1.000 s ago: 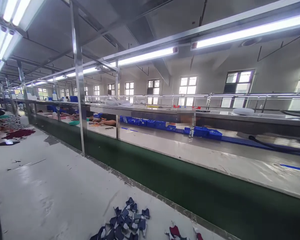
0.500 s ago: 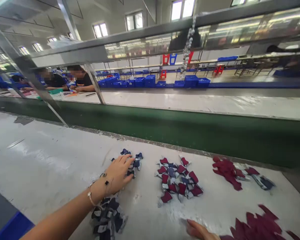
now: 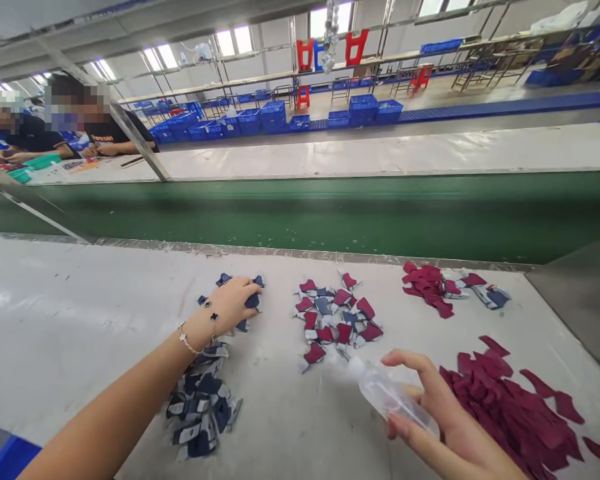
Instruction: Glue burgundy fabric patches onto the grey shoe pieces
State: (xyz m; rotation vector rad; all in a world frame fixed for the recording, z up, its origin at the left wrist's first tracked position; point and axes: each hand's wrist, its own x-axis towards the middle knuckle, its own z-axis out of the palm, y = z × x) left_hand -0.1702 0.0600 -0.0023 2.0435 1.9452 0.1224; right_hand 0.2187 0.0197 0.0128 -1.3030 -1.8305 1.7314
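Observation:
My left hand (image 3: 233, 307) lies palm down over a few small navy fabric pieces (image 3: 253, 301), and I cannot tell whether it grips any. Just below it is a heap of navy-and-white fabric pieces (image 3: 200, 407). My right hand (image 3: 440, 417) is closed around a clear plastic squeeze bottle (image 3: 390, 397), whose nozzle points left. A mixed pile of maroon and navy pieces (image 3: 333, 320) sits between my hands. Beside my right hand is a large heap of maroon fabric pieces (image 3: 505, 407). Farther back lies a smaller maroon pile (image 3: 427, 287).
A white work table (image 3: 80, 320) carries the piles, with a green conveyor belt (image 3: 290, 213) along its far edge. Co-workers (image 3: 87, 123) sit beyond the belt at a far table. Blue crates (image 3: 273, 119) stand in a row behind. A blue bin corner (image 3: 10, 460) shows lower left.
My right hand has risen from the bottom edge and now holds the clear bottle. The view has swung down and right from the far line toward the table, and the piles now sit lower left.

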